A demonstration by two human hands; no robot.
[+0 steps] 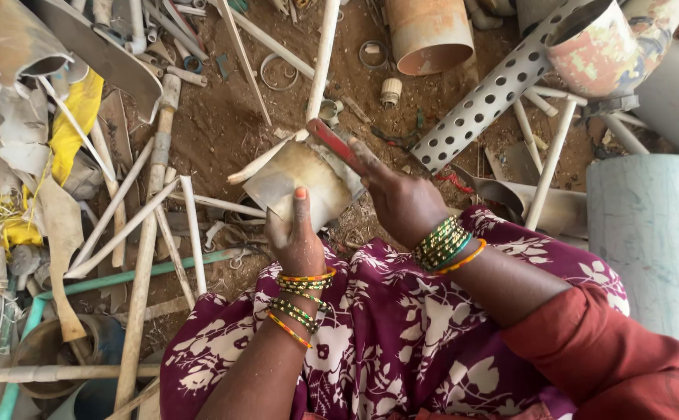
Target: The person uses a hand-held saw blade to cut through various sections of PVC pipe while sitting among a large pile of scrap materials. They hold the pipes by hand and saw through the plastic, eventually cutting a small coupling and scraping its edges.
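Note:
My left hand [296,233] grips a dirty, curved piece of cut plastic pipe [296,180] by its near edge, thumb on top. My right hand [401,198] is closed on a red-handled tool [333,144] whose end lies against the top right edge of that piece. Both wrists carry several green and orange bangles. My lap below is covered by maroon cloth with white flowers [401,327], and a rust-red sleeve [611,358] covers my right upper arm.
Bare dirt ground strewn with scrap pipe: thin white tubes [192,225], a perforated grey pipe [491,97], an orange wide pipe [429,35], a large pale blue-grey pipe [646,241] at right, yellow plastic [71,124] and a green tube [133,276] at left.

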